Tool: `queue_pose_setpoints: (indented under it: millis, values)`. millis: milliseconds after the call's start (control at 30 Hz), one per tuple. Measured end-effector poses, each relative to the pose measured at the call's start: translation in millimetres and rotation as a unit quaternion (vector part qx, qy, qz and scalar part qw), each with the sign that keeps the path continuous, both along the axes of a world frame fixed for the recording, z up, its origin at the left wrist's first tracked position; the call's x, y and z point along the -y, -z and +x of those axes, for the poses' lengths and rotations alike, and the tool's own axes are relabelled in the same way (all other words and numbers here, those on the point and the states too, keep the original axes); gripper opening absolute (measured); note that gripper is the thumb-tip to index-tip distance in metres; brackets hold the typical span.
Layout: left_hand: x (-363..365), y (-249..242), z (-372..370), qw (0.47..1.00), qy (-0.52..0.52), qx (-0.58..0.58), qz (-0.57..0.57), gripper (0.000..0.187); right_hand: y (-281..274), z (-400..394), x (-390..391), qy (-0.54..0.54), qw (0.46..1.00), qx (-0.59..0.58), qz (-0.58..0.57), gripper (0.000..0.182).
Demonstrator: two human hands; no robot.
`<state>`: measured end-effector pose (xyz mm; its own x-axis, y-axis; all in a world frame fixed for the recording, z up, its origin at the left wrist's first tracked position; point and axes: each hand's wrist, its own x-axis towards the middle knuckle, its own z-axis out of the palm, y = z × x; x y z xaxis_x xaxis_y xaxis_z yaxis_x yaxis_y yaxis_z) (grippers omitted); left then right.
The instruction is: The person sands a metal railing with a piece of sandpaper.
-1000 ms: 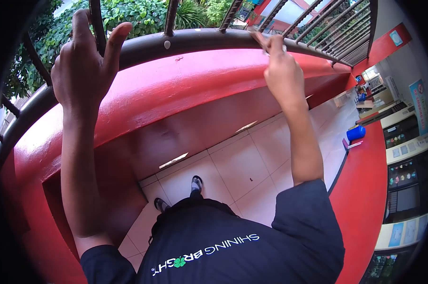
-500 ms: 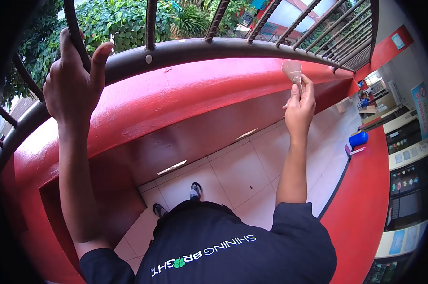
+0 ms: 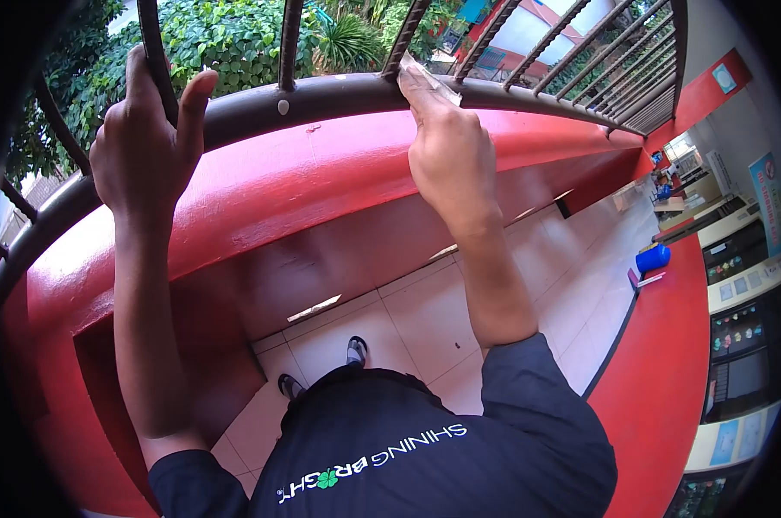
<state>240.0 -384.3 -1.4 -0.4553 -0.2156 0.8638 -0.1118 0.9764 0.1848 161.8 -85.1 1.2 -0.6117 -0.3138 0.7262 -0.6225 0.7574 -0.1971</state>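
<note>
My left hand point(image 3: 144, 151) is closed on the dark metal railing point(image 3: 339, 93), with one upright bar point(image 3: 155, 56) passing between its thumb and forefinger. The thumb points up and the other fingers are largely hidden. Farther right along the same rail, my right hand point(image 3: 451, 155) pinches a worn, folded piece of sandpaper point(image 3: 442, 91), brownish with a pale edge. It presses the sandpaper against the top rail, close to the foot of a twisted upright bar point(image 3: 405, 34). My right fingertips are partly hidden behind the hand.
A glossy red ledge point(image 3: 321, 160) runs below the railing. Leafy plants point(image 3: 209, 47) grow beyond the bars. My feet stand on the tiled floor point(image 3: 408, 337). To the right are a blue container point(image 3: 653, 257) and a red wall point(image 3: 658, 363).
My right hand has moved left from above the ledge to the rail, bringing the sandpaper against it. My left hand keeps its grip, and the view has shifted slightly.
</note>
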Motion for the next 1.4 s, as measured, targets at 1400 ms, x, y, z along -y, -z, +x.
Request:
queue_pose_setpoints:
  millis: [1400]
  values:
    - [-5.7,-3.9,2.9,0.998,-0.026,0.049,0.037,0.055,32.0,-3.6,-0.4,0.055,0.995,-0.063,-0.058,0.057]
